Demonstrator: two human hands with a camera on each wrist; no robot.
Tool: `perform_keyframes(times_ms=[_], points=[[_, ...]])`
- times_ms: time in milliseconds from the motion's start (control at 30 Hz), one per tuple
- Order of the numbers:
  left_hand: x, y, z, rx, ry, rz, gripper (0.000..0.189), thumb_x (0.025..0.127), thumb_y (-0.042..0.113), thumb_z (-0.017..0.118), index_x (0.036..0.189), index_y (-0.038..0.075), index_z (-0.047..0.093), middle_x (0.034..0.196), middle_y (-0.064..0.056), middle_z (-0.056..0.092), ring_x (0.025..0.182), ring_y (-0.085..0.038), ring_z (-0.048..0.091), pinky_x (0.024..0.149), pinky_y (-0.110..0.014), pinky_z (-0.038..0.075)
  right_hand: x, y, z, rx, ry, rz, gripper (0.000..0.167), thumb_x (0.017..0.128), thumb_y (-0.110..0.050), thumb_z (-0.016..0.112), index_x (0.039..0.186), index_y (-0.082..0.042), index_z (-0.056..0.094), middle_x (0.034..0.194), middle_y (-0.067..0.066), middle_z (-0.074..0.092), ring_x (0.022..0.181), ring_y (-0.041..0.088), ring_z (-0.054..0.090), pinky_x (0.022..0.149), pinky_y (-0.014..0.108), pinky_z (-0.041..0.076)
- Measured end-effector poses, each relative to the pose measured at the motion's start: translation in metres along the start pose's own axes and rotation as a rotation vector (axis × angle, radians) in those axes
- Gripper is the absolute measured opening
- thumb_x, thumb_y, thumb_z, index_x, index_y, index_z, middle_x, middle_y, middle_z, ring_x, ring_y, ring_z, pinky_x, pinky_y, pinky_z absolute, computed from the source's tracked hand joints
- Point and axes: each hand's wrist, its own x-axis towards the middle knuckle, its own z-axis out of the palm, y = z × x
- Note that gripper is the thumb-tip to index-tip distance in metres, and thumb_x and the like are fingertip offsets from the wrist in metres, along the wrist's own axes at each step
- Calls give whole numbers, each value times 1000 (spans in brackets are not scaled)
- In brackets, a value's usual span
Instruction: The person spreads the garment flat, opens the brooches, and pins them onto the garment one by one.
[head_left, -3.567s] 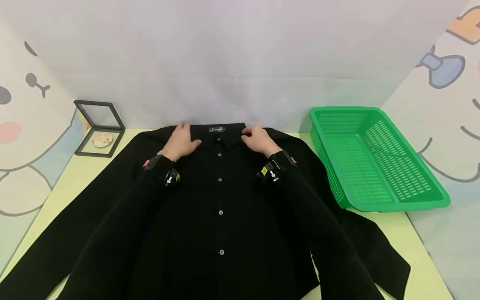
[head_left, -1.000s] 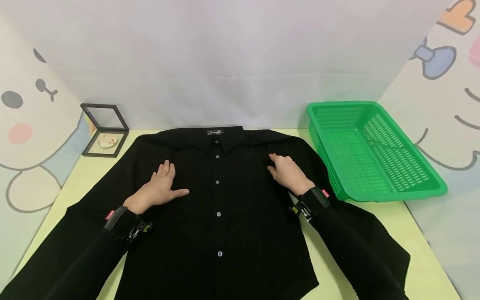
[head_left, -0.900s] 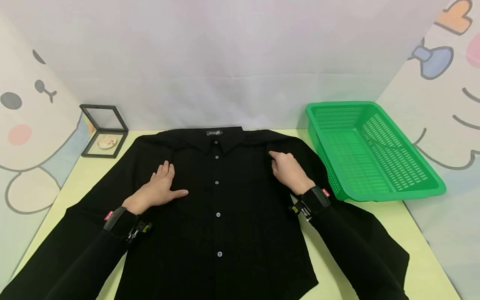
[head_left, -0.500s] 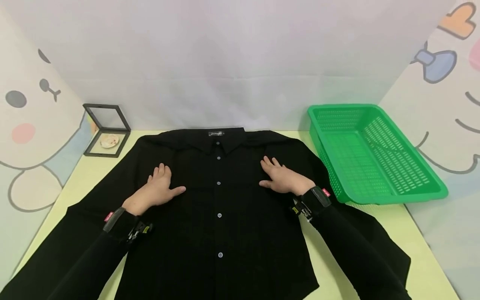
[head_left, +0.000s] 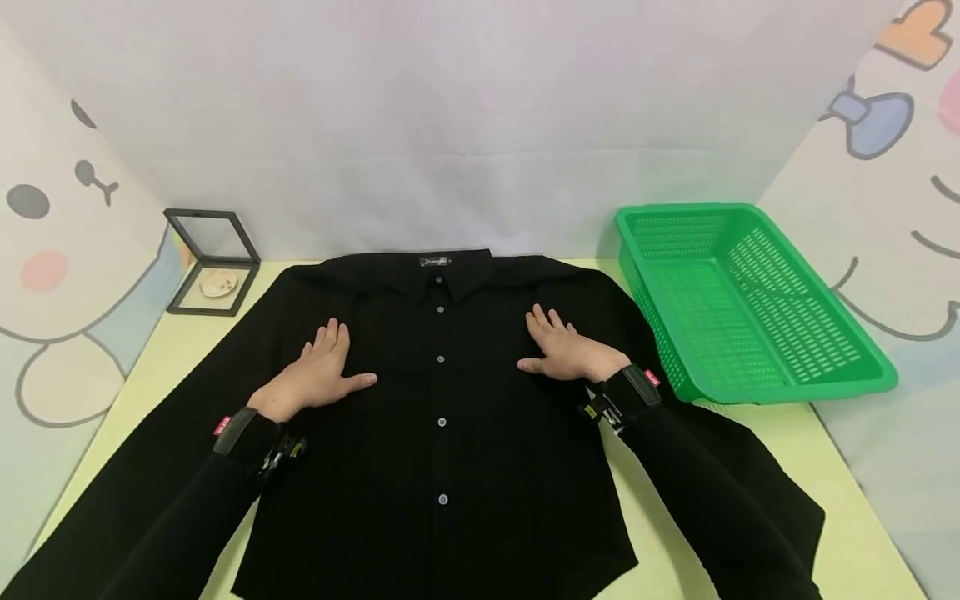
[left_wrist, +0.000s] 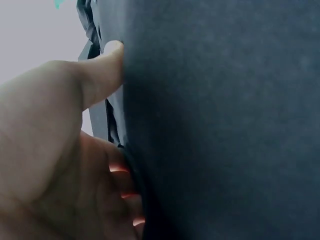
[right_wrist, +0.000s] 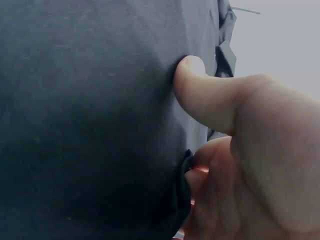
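A black button-up shirt [head_left: 480, 433] lies spread front-up, its collar toward the back wall and its light buttons running down the middle. On its left chest rests my left hand [head_left: 311, 375], fingers extended and thumb out to the side. My right hand [head_left: 566, 350] lies on the opposite chest, fingers also extended, with its thumb pointing at the button row. In the left wrist view the thumb and fingertips of the left hand [left_wrist: 65, 130] meet the dark cloth. The right wrist view has the right hand [right_wrist: 250, 150] touching the cloth beside a small raised fold.
A green plastic basket [head_left: 750, 392] stands at the back right, close to the shirt's sleeve. At the back left is an open black-framed case [head_left: 206, 312] with a small round patterned item [head_left: 218, 283]. Pale yellow tabletop [head_left: 847, 517] shows around the shirt.
Both hands have come down from the collar to the chest. The right hand's fingers, bent about a second ago, have straightened out flat. The left hand has stayed nearly still lately.
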Motion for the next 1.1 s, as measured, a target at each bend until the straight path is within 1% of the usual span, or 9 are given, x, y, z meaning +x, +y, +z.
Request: perform_keyframes(times_ms=[200, 367, 467, 567, 733, 833, 933, 1033, 1100], points=[[4, 2, -2, -10, -21, -24, 104, 103, 46, 61, 156, -19, -1, 163, -41, -11, 152, -57, -7, 122, -70, 4, 6, 8, 1, 7, 15, -20, 90, 107, -42, 54, 164, -1, -1, 172, 20, -12, 158, 44, -11, 127, 62, -1], [-4, 11, 4, 47, 31, -73, 100, 103, 45, 61, 156, -20, 5, 163, -42, -3, 152, -59, 1, 123, -70, 10, 8, 5, 4, -4, 48, -9, 88, 107, -42, 54, 165, -2, 1, 173, 19, -9, 159, 42, -10, 128, 61, 2], [-14, 24, 11, 91, 38, -87, 103, 100, 50, 62, 156, -19, 10, 163, -43, 2, 151, -61, 6, 121, -71, 16, -3, -6, 11, -26, 89, 39, 86, 107, -40, 56, 164, 0, 6, 172, 22, -2, 159, 44, -3, 128, 61, 7], [-24, 34, 17, 98, 11, -72, 107, 97, 54, 65, 158, -16, 12, 164, -42, 3, 151, -61, 6, 120, -73, 17, -20, -19, 23, -33, 94, 74, 85, 106, -40, 57, 163, 3, 12, 171, 27, 2, 157, 49, 1, 126, 64, 12], [-35, 37, 24, 113, 0, -39, 109, 92, 58, 70, 160, -9, 18, 165, -39, 5, 151, -61, 7, 119, -74, 16, -41, -24, 36, -29, 125, 40, 80, 107, -41, 56, 163, 1, 18, 171, 25, 4, 157, 51, 3, 126, 65, 13], [-41, 38, 29, 139, 25, -23, 107, 89, 58, 73, 160, -6, 25, 165, -39, 11, 150, -61, 13, 118, -74, 21, -53, -22, 38, -48, 186, 10, 71, 106, -36, 58, 161, 0, 29, 170, 26, 16, 156, 51, 11, 126, 62, 18], [-51, 43, 36, 152, 28, -9, 103, 87, 57, 76, 159, -3, 32, 164, -38, 17, 149, -62, 19, 115, -73, 28, -67, -25, 40, -38, 206, -30, 63, 105, -28, 62, 155, 2, 40, 164, 29, 29, 153, 52, 22, 125, 60, 23], [-63, 51, 43, 136, 3, 3, 101, 86, 55, 79, 159, 2, 35, 165, -34, 20, 148, -61, 22, 114, -72, 32, -84, -30, 44, -24, 199, -71, 56, 103, -23, 66, 149, 3, 48, 156, 30, 43, 147, 49, 39, 121, 56, 34], [-72, 54, 47, 119, -10, 6, 100, 85, 55, 80, 159, 4, 37, 166, -32, 21, 148, -60, 23, 114, -71, 32, -94, -32, 47, -19, 203, -73, 49, 101, -20, 68, 142, 2, 55, 144, 26, 54, 133, 41, 55, 111, 50, 46]])
